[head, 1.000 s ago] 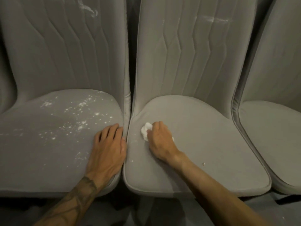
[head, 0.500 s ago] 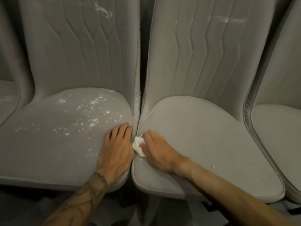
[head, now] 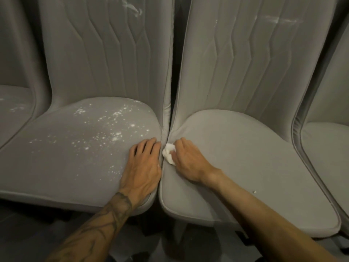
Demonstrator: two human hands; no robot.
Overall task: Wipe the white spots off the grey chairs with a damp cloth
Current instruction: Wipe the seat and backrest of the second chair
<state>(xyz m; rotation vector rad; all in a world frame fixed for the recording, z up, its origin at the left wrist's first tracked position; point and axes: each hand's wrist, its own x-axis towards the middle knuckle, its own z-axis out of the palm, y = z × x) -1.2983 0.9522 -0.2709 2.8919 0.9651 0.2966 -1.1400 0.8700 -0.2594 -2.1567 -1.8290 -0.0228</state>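
Right hand [head: 187, 164], grip pinching white cloth [head: 167, 155] at chair seat [head: 245, 157] edge; left hand [head: 142, 167] flat (press firmly along seam).

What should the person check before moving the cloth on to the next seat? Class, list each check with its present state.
1. Cloth gripped in right hand: ok.
2. Left hand flat on the spotted seat: ok.
3. Seat under the cloth free of white: not ok, one speck lies near its front right.
4. Spotted seat wiped: not ok, many spots.
5. Backrests clean: not ok, white smears high on both.
6. Cloth damp enough: cannot tell.
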